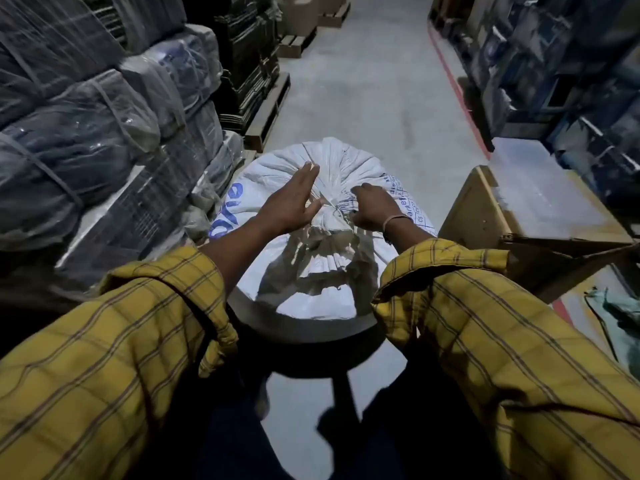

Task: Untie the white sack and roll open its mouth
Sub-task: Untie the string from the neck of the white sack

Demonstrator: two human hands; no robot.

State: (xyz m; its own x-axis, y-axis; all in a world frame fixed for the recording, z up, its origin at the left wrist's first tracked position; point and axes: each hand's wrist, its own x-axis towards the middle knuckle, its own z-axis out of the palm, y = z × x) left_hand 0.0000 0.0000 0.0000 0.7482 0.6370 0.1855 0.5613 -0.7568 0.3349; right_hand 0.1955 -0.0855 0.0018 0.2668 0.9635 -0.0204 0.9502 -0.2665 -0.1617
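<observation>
- sack, white woven with blue print, stood upright on the grey floor in a warehouse aisle, right in front of the person, its mouth bunched into a tied neck at the top and not yet undone.
- left hand lay flat with fingers spread, grasping nothing, pressed on the gathered cloth just beside the neck, likely to steady the sack while the tie was worked.
- right hand was curled at the neck, fingers tucked into the cloth; it seemed to pinch the tie or the bunched cloth, but which one could not be told.
- both yellow checked sleeves were pushed back, keeping the wrists free.
- wrapped bales stood stacked close on the left, touching or nearly touching the sack, and an open cardboard box sat near on the right, so rolling the mouth down would probably be cramped on the left side.
- tie itself was too small to make out.
</observation>
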